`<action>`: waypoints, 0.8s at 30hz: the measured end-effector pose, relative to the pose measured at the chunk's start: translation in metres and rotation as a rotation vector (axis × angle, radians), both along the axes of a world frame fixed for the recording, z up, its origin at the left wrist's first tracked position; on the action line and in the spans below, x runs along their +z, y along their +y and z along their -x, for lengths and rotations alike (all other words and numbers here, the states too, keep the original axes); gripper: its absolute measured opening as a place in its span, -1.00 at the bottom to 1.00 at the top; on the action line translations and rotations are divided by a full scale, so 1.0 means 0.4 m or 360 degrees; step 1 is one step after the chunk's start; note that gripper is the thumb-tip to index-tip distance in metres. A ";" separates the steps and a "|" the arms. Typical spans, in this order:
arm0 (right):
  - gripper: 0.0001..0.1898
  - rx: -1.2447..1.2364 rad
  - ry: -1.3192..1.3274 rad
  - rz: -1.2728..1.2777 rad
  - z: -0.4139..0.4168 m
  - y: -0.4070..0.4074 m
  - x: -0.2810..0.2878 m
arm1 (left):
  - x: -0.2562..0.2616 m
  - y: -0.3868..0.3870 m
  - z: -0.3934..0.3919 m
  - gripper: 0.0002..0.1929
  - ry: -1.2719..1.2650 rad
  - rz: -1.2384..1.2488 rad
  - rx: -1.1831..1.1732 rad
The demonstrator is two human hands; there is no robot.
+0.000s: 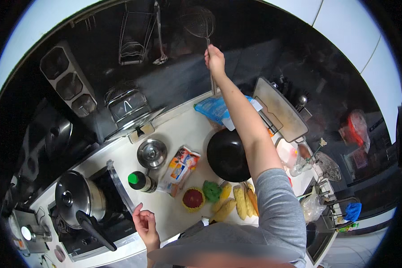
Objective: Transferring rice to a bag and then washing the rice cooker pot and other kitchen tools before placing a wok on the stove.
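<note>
Raised against the dark wall, my right hand [215,61] grips the handle of a wire-mesh skimmer [200,22]; its basket points up. Below that arm lies a black wok [225,157] on the white counter, partly hidden by the arm. My left hand [145,225] hovers by the counter's front edge, fingers loosely curled and holding nothing. Near it stand a dark bottle with a green cap [142,182] and a steel lid or bowl [151,153]. A food packet [180,171], a red item in yellow netting [193,199], a green bundle [212,191] and several corn cobs [240,202] lie nearby.
A lidded pot [80,199] sits on the black cooktop [104,231] at the left. A ladle [160,37] and a wire rack [132,40] hang on the wall. Cutting boards [281,109] lean at the back right, beside a blue bag [212,109]. A sink [316,239] is at the right.
</note>
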State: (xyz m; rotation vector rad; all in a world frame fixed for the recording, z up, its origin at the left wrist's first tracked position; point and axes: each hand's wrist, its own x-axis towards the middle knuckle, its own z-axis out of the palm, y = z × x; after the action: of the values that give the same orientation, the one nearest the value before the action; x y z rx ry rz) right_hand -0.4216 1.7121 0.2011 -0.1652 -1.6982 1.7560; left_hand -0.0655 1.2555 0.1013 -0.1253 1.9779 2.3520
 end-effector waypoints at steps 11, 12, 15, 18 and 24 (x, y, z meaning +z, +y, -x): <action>-0.75 -0.0233 -0.0050 -0.0266 -0.229 0.150 -0.385 | 0.016 0.080 -0.017 -0.51 0.0021 0.0073 -0.0250; -0.79 -0.0230 -0.0285 -0.0164 -0.320 0.103 -0.404 | 0.014 0.086 -0.027 -0.51 -0.0008 0.0101 -0.0226; -0.79 0.0000 -0.0632 0.0228 -0.677 0.038 -0.366 | 0.032 0.130 -0.061 -0.54 0.0066 0.0134 -0.0225; -0.83 -0.0288 -0.0579 0.0666 -1.061 0.126 -0.397 | 0.045 0.189 -0.071 -0.52 0.0151 0.0243 -0.0445; -0.79 -0.1561 -0.0762 0.0396 -1.745 0.230 -0.476 | 0.092 0.426 -0.161 -0.53 0.0091 0.0291 -0.0691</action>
State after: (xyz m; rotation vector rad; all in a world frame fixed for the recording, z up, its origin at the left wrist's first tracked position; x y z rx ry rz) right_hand 0.2765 1.8042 0.0107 -1.3634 -1.2899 1.1796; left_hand -0.0010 1.4259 0.1383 0.3322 1.9943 1.9237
